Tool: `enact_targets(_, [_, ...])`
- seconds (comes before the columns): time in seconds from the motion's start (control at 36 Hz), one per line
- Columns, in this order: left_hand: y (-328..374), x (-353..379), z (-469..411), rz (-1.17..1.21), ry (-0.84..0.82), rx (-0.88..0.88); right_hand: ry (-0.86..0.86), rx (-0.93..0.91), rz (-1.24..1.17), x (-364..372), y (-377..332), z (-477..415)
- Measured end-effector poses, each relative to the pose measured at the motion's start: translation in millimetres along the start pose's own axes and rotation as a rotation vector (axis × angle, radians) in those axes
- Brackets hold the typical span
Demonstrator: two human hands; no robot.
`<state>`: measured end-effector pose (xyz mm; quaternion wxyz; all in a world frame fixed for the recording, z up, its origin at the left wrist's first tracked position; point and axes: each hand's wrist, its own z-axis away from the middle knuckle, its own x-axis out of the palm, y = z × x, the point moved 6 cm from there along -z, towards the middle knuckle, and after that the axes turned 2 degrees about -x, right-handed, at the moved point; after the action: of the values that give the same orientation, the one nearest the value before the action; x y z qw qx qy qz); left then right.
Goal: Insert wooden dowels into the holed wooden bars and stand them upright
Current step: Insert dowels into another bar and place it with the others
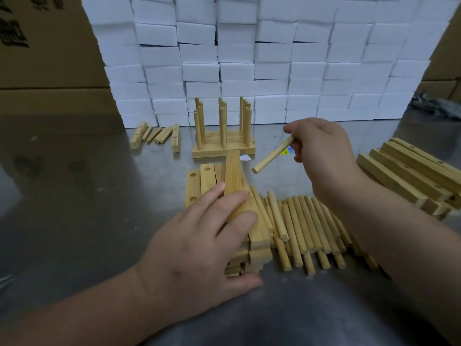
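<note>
Holding a bar [234,186] tilted up off the near stack of bars [252,243], the left hand [199,245] grips its near end. Right hand [321,146] pinches one dowel [273,154], free end aimed down-left, apart from the bar. Loose dowels [309,226] lie right of the stack; finished racks [223,136] stand far centre. Risk: the bar's holes are not visible on its upturned face, so the dowel may miss. A tilted bar could slip and scatter the stack.

Pale dowel [273,154] held aslant; plain-faced bar [234,181] tilted up; finished bars' [223,147] dowels upright.
</note>
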<state>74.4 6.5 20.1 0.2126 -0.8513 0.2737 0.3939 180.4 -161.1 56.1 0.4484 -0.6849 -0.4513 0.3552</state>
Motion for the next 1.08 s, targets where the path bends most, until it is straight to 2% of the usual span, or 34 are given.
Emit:
enact_targets(0.5, [-23.8,6.1,-20.1,0.107,-0.007,0.025,0.043,0.091,-0.038,-5.7,8.2,-3.7])
enact_targets(0.56, [-29.4,-3.7,-26.5,0.142,0.038,-0.038,0.068,0.140,-0.110,-7.2,5.7,-8.8])
enact_targets(0.64, [-52.2,-20.4,-51.5,0.225,0.081,-0.339,0.092,0.146,-0.109,-6.0,-3.7,-17.0])
enact_targets(0.72, [-81.3,-12.1,-80.4,0.090,-0.046,-0.555,0.105,0.049,0.007,-0.1,-19.6,-27.1])
enact_targets(0.89, [-102.4,19.3,-112.5,-0.219,-0.431,-0.564,0.084,0.020,0.045,16.2,-19.6,-40.9])
enact_targets(0.97, [-104.9,28.1,-115.0,-0.227,-0.518,-0.560,0.053,0.019,0.075,22.4,-10.5,-43.6])
enact_targets(1.08, [-101.2,32.5,-115.8,-0.118,-0.537,-0.563,0.020,0.007,0.118,27.7,-6.5,-50.7])
